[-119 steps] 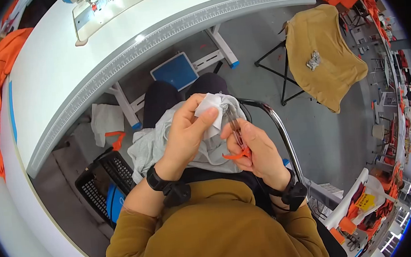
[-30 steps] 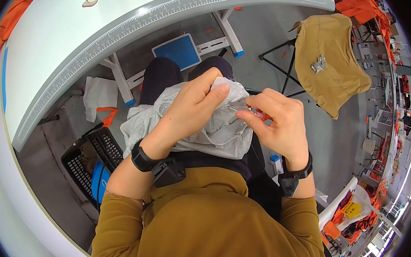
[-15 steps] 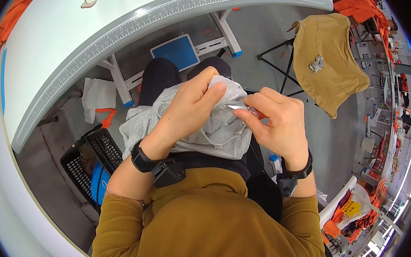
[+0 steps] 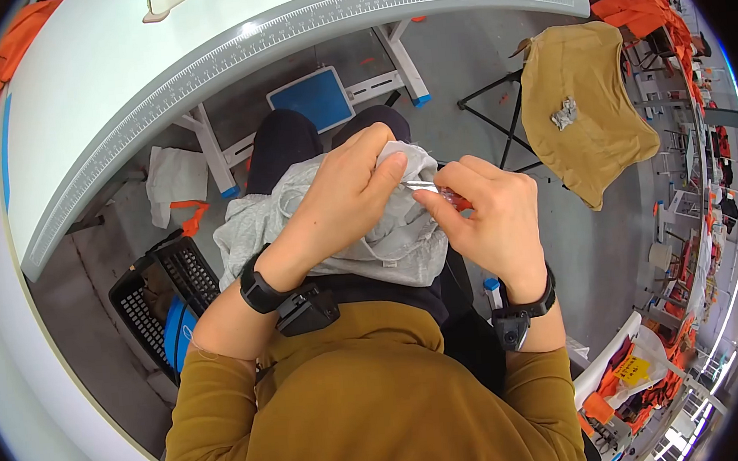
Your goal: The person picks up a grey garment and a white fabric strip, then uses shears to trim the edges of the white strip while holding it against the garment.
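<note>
Light grey fabric lies bunched across the lap. My left hand is closed on its upper edge, thumb pressed against the fingers. My right hand grips a small metal-bladed tool with some red at its handle, its full shape partly hidden by the fingers. The silvery tip points left and touches or nearly touches the fabric beside my left thumb. Black straps with small devices sit round both wrists.
A white table with a ruler edge curves ahead. At the left stands a black basket. A tan cloth-covered stool is on the right, and a bag with orange cloth lower right.
My right hand and the tool have shifted slightly left, bringing the metal tip closer to my left thumb. My left hand keeps its hold on the fabric.
</note>
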Demonstrator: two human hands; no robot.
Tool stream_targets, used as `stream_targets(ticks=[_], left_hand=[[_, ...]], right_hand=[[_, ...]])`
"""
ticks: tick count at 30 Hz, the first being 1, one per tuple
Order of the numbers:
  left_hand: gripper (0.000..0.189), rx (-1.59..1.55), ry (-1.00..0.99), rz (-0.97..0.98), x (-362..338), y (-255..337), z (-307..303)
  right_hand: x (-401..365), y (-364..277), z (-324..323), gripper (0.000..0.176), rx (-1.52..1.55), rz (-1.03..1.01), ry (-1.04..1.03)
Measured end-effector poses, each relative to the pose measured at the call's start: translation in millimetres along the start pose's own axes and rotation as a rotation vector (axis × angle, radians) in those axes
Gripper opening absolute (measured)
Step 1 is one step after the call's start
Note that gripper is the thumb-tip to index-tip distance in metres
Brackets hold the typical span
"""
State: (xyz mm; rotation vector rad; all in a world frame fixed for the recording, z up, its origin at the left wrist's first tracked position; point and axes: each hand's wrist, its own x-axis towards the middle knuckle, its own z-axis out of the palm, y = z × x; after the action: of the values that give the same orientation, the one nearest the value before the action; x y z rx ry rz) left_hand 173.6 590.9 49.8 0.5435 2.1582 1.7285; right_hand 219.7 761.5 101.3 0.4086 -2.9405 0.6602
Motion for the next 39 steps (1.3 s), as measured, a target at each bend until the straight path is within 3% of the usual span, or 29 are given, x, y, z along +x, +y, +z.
stream_targets(ticks=[6, 9, 11, 12, 13, 16, 19, 20, 23, 28, 32, 35, 37, 39], left_hand=[[0.016, -0.248, 0.046, -0.057, 1.3, -6.2, -1.5], [0.014, -0.216, 0.067, -0.014, 3.0, -19.6, 2.0], [0.013, -0.302, 0.032, -0.026, 4.3, -19.4, 5.0], [0.013, -0.316, 0.055, -0.005, 4.0, -14.5, 10.1], [0.014, -0.332, 0.077, 0.008, 4.0, -13.2, 13.2], [0.01, -0.166, 0.073, 0.05, 4.3, -20.5, 12.4], [0.011, -0.12, 0.131, 0.08, 1.0, -15.6, 15.7], [0.012, -0.019, 0.149, 0.169, -0.2, -13.5, 17.2], [0.014, 0.095, 0.169, 0.278, -2.3, -17.2, 16.2], [0.01, -0.004, 0.077, 0.151, -2.8, -33.7, 10.5], [0.008, -0.134, 0.065, 0.14, -1.9, -32.9, 15.5], [0.012, -0.209, 0.141, 0.139, -3.1, -20.3, 18.4], [0.014, 0.07, 0.237, 0.195, -1.9, -28.6, 15.2], [0.014, 0.06, 0.238, 0.183, -1.9, -27.0, 16.0]], right_hand=[[-3.1, 7.0, 2.0, 0.027, 0.15, 0.088, 0.05], [-5.0, 7.8, 8.4, 0.038, 0.321, 0.317, 0.023], [-4.7, 9.6, 27.6, 0.038, 0.45, 0.231, 0.176], [-5.9, 9.0, 32.4, 0.034, 0.497, 0.277, 0.15], [-5.2, 14.2, 47.4, 0.029, 0.504, 0.123, 0.272], [-7.4, 14.8, 59.1, 0.019, 0.465, 0.073, 0.291], [-6.4, 10.2, 56.6, 0.015, 0.627, 0.109, 0.351], [-6.8, 9.6, 53.6, 0.015, 0.625, 0.111, 0.356], [-7.5, 10.3, 51.1, 0.014, 0.829, 0.217, 0.249], [-10.7, 11.7, 47.9, 0.018, 0.566, 0.055, 0.202], [-11.2, 12.6, 43.2, 0.019, 0.586, 0.022, 0.157], [-11.5, 8.4, 43.3, 0.02, 0.825, 0.025, 0.111], [-14.3, 7.0, 50.1, 0.025, 0.732, -0.078, 0.125], [-16.3, 9.0, 52.1, 0.027, 0.738, -0.112, 0.161]])
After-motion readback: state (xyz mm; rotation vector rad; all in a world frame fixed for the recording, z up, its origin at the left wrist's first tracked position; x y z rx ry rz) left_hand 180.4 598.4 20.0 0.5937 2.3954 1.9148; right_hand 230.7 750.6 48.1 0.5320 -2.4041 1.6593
